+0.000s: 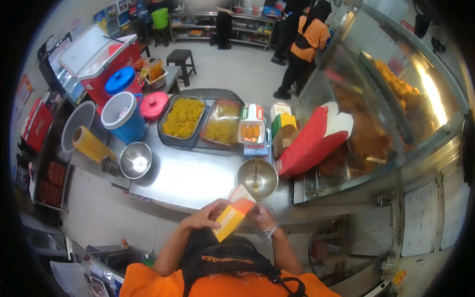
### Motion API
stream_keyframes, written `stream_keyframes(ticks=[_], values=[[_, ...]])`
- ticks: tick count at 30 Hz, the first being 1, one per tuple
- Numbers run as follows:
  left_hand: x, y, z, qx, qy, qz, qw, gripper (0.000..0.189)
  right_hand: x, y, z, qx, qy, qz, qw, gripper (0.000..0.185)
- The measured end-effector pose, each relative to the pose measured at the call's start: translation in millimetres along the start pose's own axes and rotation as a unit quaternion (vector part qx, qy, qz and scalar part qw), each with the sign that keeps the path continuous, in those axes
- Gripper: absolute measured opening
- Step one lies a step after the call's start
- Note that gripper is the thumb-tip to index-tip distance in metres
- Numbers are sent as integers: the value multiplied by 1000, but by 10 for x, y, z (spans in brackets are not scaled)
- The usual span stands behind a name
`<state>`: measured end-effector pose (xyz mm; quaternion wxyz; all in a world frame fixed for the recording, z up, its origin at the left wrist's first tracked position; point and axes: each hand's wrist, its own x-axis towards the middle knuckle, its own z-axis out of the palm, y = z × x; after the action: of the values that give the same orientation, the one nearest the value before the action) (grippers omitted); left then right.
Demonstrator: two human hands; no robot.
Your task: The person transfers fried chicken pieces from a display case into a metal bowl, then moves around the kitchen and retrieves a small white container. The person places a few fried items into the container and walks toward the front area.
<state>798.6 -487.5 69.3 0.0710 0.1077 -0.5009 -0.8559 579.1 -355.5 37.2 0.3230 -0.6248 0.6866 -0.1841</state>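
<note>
My bare left hand grips a yellow, orange and white cardboard food box, tilted in front of my body. At the box's other side is my right hand, in a clear plastic glove; whether its fingers hold the box cannot be told. Just beyond the hands, a fork rests in a steel bowl. Farther back stands an open box of fried pieces. To its left are two trays of yellow food, one uncovered and one under a clear cover.
Stacked red cartons lean beside the glass warming cabinet on the right. A second steel bowl, a blue container and a red cooler stand left. Co-workers are across the room near a black stool.
</note>
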Motion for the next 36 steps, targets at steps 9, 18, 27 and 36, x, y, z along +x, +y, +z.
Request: stream_keyframes(ticks=[9,18,27,36], values=[[-514,-92,-35,61,84,-14,994,70,247,-163,489,40,97,-28,994,26],[-1452,-25,-487,-19,200,-63,978,90,989,-1413,544,84,67,-114,988,30],[-3132,71,-1381,-96,275,55,955,95,1816,-2938,1677,-94,102,-318,938,49],[-4350,-264,-1779,-212,438,109,867,70,2300,-4273,2710,2,-185,-413,892,41]])
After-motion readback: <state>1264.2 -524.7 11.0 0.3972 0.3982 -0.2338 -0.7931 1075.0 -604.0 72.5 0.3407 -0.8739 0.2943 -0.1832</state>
